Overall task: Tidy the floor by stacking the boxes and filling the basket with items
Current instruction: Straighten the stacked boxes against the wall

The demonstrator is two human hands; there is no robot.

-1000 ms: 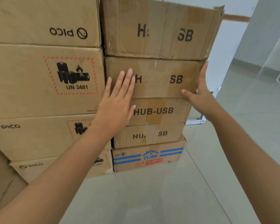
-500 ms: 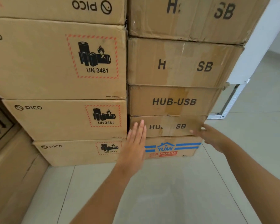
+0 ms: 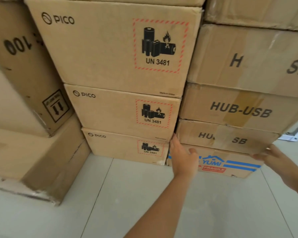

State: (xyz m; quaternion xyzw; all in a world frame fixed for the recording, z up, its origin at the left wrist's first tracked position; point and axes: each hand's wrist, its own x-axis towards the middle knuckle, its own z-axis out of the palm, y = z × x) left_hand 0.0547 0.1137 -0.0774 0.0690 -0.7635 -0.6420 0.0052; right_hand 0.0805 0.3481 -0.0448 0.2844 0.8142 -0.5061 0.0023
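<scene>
Both hands have come down from the upper HUB-USB boxes to the foot of the stack, which suggests the person is now squaring the lowest boxes. The left hand (image 3: 182, 156) lies with straight fingers at the left end of the YUMI box (image 3: 234, 166), its fingertips in the gap beside the lowest PICO box (image 3: 127, 145). The right hand (image 3: 272, 156), fingers relaxed, touches the right corner. The box is low, with blue stripes and a red FRAGILE label, under the lowest HUB-USB box (image 3: 227, 136).

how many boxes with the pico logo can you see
3, stacked in one column: the big top PICO box, the middle PICO box under it, the bottom PICO box on the floor. More may sit above the frame.
</scene>
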